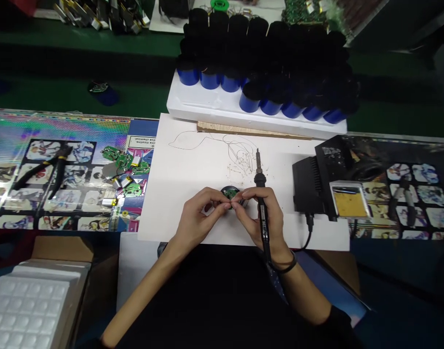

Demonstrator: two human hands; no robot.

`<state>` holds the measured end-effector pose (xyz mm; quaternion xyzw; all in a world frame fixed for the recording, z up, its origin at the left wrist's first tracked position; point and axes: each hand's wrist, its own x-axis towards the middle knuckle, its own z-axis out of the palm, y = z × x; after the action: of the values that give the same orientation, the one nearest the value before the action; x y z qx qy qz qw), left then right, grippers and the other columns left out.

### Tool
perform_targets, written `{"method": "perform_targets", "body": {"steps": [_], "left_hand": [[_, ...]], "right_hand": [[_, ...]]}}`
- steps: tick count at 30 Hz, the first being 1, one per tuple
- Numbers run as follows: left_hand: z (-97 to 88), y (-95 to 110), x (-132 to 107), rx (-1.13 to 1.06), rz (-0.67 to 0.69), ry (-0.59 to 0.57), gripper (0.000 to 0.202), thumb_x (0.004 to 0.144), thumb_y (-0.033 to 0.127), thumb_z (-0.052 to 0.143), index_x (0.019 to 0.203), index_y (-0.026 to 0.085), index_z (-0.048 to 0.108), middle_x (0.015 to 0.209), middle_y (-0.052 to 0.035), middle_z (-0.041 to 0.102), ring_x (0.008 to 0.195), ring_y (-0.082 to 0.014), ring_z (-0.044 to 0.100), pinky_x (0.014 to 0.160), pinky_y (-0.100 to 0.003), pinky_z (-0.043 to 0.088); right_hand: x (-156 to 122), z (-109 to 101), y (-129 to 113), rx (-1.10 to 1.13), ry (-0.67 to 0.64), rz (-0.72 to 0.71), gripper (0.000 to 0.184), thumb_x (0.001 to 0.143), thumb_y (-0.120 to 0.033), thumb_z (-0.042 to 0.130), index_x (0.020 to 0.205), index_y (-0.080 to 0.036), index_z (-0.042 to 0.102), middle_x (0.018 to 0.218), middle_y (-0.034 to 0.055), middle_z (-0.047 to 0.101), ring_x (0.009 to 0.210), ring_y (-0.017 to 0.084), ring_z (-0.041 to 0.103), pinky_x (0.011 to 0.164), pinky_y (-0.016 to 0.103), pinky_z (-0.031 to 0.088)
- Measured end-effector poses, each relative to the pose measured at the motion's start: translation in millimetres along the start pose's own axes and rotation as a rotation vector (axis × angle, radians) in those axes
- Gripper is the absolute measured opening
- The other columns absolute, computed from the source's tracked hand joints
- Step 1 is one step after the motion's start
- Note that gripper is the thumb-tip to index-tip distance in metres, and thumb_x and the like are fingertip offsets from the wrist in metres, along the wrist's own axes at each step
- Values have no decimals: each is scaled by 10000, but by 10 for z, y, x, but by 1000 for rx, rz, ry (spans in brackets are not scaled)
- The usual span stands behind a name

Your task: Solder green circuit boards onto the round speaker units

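Observation:
A round black-rimmed piece with a green circuit board (229, 193) in it lies at my fingertips, over the white work sheet (163, 203). My left hand (200, 215) is closed in a pinch at the board's near edge. Meeting it there, the thumb and forefinger of my right hand (271, 208) also pinch; whatever small part sits between the tips is hidden. A black soldering iron (264, 218) is tucked in my right hand, its tip pointing away from me. Beyond the board, thin solder wire (196, 147) lies in loose loops among small scattered bits.
Blue cylinders (249, 99) with black tops fill a white foam tray (207, 107) at the back. To the right stands a black soldering station (309, 184) beside a yellow sponge (350, 202). Black pliers (56, 167) and small circuit boards with batteries (125, 180) lie left.

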<state>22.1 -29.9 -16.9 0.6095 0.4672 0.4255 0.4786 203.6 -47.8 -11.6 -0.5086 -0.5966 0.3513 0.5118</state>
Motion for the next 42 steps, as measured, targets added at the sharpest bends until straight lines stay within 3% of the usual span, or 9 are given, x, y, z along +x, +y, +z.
{"method": "perform_targets", "body": {"steps": [12,19,24,28,33,37,39,42], "left_hand": [[15,-53,-21,-116,-123,40,141,971,356,781,955,216,786,948,-46,747,846,-170,654,716,-290,475],[-14,-52,-5,-116,-146,43,180,961,388,786,948,209,800,951,-60,770,866,-191,684,745,-304,515],[-32,-51,32,-117,-132,-58,154,970,355,784,964,203,809,990,-69,784,894,-194,718,740,-297,522],[-45,-30,68,-83,-108,-127,127,978,327,773,975,203,803,994,-64,790,900,-194,727,729,-289,530],[-74,4,77,-23,-30,-180,84,1006,270,736,985,206,786,1008,-48,788,885,-164,720,709,-264,518],[-49,-3,42,81,59,-180,149,979,245,768,1118,213,724,969,-19,776,719,-107,637,659,-232,512],[-18,-25,33,165,158,-122,199,974,227,770,1156,213,690,933,-5,758,688,-99,612,655,-228,520],[19,-60,51,305,376,12,97,1003,165,717,1087,202,684,916,-21,750,778,-128,666,717,-254,555]], "right_hand": [[-36,75,63,33,69,41,285,929,-206,814,1100,-286,600,971,-11,722,896,181,787,831,345,656],[-39,-58,39,-123,-78,-94,284,945,-133,753,1145,-292,629,997,14,770,951,213,772,897,415,637],[62,-199,10,-139,-104,-190,365,954,-64,711,1213,-301,610,1088,30,790,1043,232,771,965,467,617],[132,-223,-9,-165,-171,-289,387,950,-46,708,1222,-305,612,1064,21,795,999,235,779,1007,509,588],[111,-192,39,-106,-162,-267,399,924,-37,721,1212,-299,630,1034,34,770,989,243,749,886,449,619],[70,-169,78,-66,-114,-195,398,921,-54,746,1214,-297,631,1042,28,751,983,223,750,875,415,627],[56,-166,79,-69,-101,-161,385,926,-68,757,1209,-297,631,1041,20,755,990,215,756,897,407,621],[42,-167,71,-68,-78,-123,362,932,-97,773,1201,-294,633,1042,14,759,985,210,766,906,404,620]]}}
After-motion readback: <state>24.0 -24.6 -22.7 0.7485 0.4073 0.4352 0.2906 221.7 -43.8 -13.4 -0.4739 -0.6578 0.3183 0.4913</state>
